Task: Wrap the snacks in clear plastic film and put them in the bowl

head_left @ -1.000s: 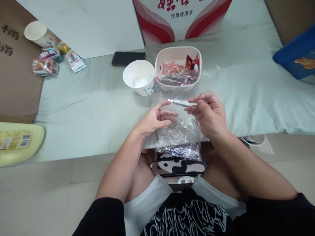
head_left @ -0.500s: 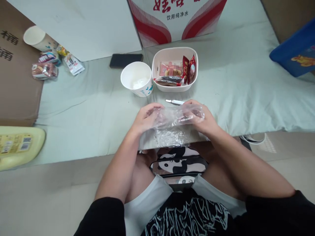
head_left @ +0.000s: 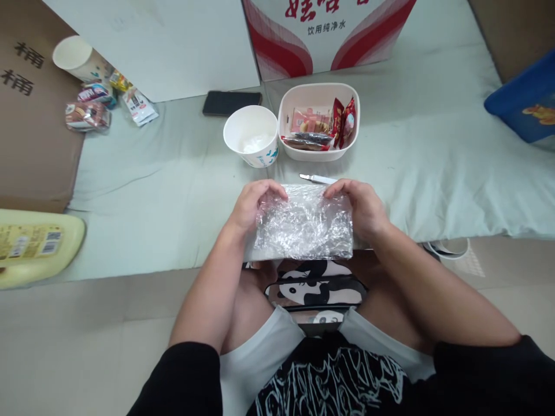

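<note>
A crinkled clear plastic bag (head_left: 303,225) lies folded flat at the near edge of the pale green mat. My left hand (head_left: 251,202) pinches its upper left corner and my right hand (head_left: 362,205) pinches its upper right corner, fingers curled over the top edge. Just beyond the bag lies a small white-handled knife (head_left: 318,178). Farther back stand a white paper cup (head_left: 251,136) and a pinkish white tub (head_left: 318,153) holding several snack packets.
A black phone (head_left: 232,102) lies behind the cup. At far left are another paper cup (head_left: 71,58), loose snack packets (head_left: 89,112) and a brown carton (head_left: 30,138). A red-and-white box (head_left: 329,29) stands at the back, a blue object (head_left: 526,104) at right, a yellow container (head_left: 34,248) at left.
The loose bag that my hands held up and gathered is now folded and pressed flat on the mat's edge, both hands gripping its top corners. The knife now lies uncovered behind it.
</note>
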The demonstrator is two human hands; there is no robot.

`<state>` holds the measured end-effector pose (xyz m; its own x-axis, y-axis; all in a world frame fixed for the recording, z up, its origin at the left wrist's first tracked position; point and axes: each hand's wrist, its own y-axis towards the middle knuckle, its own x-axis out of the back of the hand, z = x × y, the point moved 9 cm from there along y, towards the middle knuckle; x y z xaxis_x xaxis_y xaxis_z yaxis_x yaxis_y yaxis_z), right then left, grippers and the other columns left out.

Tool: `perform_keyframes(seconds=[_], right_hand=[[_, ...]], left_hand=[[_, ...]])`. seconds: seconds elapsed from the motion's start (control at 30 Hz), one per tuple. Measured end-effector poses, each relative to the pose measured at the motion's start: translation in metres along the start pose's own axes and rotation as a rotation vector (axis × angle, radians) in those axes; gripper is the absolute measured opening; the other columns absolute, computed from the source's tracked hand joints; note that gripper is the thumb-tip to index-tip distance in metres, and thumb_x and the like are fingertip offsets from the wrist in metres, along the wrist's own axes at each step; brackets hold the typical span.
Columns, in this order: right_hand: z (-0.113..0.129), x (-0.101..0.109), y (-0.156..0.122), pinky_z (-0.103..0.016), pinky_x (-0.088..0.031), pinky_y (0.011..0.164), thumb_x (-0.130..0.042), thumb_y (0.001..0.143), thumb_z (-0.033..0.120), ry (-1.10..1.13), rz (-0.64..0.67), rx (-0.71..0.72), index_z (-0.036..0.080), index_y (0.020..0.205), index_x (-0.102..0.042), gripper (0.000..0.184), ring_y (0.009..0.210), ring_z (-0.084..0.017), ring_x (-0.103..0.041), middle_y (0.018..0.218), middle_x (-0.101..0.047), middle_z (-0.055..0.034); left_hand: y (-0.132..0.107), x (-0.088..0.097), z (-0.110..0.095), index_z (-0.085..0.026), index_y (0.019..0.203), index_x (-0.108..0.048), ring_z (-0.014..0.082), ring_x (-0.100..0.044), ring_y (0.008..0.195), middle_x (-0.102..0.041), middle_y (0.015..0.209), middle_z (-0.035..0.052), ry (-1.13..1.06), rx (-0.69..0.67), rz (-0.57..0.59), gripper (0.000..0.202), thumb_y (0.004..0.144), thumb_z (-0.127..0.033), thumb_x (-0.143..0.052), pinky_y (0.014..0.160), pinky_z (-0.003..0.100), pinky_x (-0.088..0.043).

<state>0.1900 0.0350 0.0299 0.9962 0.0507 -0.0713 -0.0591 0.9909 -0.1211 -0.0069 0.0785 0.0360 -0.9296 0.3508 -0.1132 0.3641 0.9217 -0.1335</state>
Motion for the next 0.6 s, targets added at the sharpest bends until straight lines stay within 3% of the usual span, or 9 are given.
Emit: perform_keyframes(seconds=[0.07, 0.17, 0.23, 0.33, 0.47, 0.6], right_hand=[[-0.002, 0.000, 0.000, -0.034, -0.048, 0.066, -0.067, 0.082, 0.044, -0.080, -0.010, 0.005, 0.024, 0.089, -0.062, 0.022, 0.069, -0.017, -0.056, 0.082, -0.062, -0.0021], [-0.006, -0.002, 0.001, -0.032, -0.049, 0.065, -0.077, 0.073, 0.033, -0.039, -0.011, -0.006, 0.031, 0.117, -0.049, 0.052, 0.071, -0.016, -0.057, 0.088, -0.060, 0.0019], [-0.009, -0.002, 0.002, -0.033, -0.052, 0.069, -0.078, 0.073, 0.031, -0.010, -0.013, -0.011, 0.032, 0.123, -0.043, 0.061, 0.074, -0.017, -0.059, 0.088, -0.058, 0.0027], [-0.011, 0.003, 0.003, -0.034, -0.053, 0.073, -0.078, 0.075, 0.032, 0.002, -0.040, 0.004, 0.032, 0.122, -0.045, 0.057, 0.074, -0.016, -0.059, 0.081, -0.056, 0.0041], [-0.010, 0.014, 0.005, -0.036, -0.055, 0.081, -0.080, 0.076, 0.038, 0.106, -0.112, 0.041, 0.033, 0.122, -0.048, 0.057, 0.079, -0.017, -0.062, 0.083, -0.061, 0.0040], [-0.010, 0.008, 0.005, -0.039, -0.054, 0.090, -0.085, 0.069, 0.045, 0.120, -0.035, 0.005, 0.029, 0.110, -0.060, 0.051, 0.095, -0.020, -0.066, 0.095, -0.068, 0.0002]], left_hand=[[0.001, 0.001, 0.003, -0.016, 0.069, -0.071, 0.0143, -0.062, 0.066, -0.069, 0.071, 0.0052, 0.070, -0.029, -0.005, 0.033, 0.078, -0.048, -0.070, 0.062, 0.027, -0.049], [0.001, 0.003, 0.006, -0.019, 0.080, -0.068, 0.0117, -0.061, 0.066, -0.068, 0.076, 0.0003, 0.098, -0.044, -0.036, 0.026, 0.067, -0.034, -0.085, 0.064, 0.024, -0.049], [0.000, 0.008, 0.007, -0.023, 0.097, -0.066, 0.0122, -0.064, 0.069, -0.069, 0.084, -0.0012, 0.013, -0.038, -0.084, 0.042, 0.063, -0.030, -0.090, 0.065, 0.025, -0.052], [-0.001, 0.010, 0.013, -0.029, 0.119, -0.061, 0.0166, -0.072, 0.079, -0.073, 0.096, 0.0002, -0.164, 0.066, -0.088, 0.066, 0.062, -0.033, -0.093, 0.071, 0.029, -0.058], [-0.007, -0.006, 0.031, -0.019, 0.105, -0.068, 0.0221, -0.076, 0.088, -0.077, 0.093, 0.0058, -0.209, 0.325, 0.042, 0.054, 0.060, -0.031, -0.093, 0.073, 0.030, -0.061], [-0.008, -0.007, 0.032, -0.016, 0.092, -0.068, 0.0200, -0.077, 0.082, -0.077, 0.084, 0.0048, -0.193, 0.326, 0.006, 0.034, 0.067, -0.029, -0.088, 0.066, 0.026, -0.061]])
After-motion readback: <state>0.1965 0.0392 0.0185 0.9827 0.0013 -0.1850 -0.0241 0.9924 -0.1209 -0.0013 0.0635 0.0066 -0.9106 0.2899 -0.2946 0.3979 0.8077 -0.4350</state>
